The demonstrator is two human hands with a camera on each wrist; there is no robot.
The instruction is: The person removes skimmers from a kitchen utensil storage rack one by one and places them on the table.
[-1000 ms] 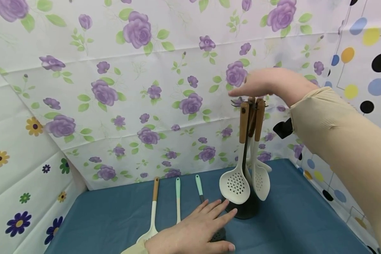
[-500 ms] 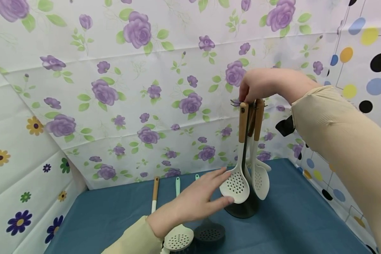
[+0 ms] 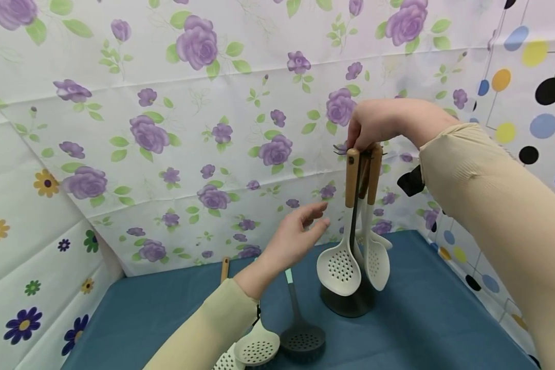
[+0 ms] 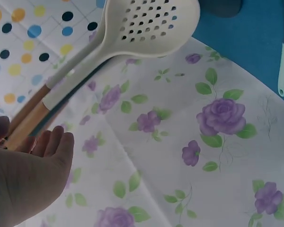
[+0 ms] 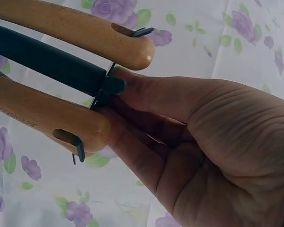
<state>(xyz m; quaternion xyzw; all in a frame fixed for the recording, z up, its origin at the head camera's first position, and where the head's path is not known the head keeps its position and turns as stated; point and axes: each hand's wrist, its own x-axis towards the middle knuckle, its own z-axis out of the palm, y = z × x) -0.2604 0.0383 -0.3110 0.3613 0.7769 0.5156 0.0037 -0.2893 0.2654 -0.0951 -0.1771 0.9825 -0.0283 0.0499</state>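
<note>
- Black utensil stand (image 3: 349, 307) upright toward the far right of the blue table (image 3: 425, 318), in the same place as a second ago.
- Right hand (image 3: 381, 123): a second ago it hovered above the stand with fingers stretched; now thumb and fingers are clamped on the stand's top.
- Left hand (image 3: 293, 236): it has risen from over the table to the left of the hanging handles, apart from them, its fingers loosely bent, thumb apart, holding nothing.
- White slotted ladle (image 3: 338, 270), wooden-handled, hangs on the stand's near side, a white slotted turner (image 3: 377, 264) to its right; both as before.
- Dark skimmer (image 3: 302, 339) lies left of the stand, its stem now uncovered; a cream skimmer (image 3: 257, 347) lies to its left, partly behind the left sleeve.
</note>
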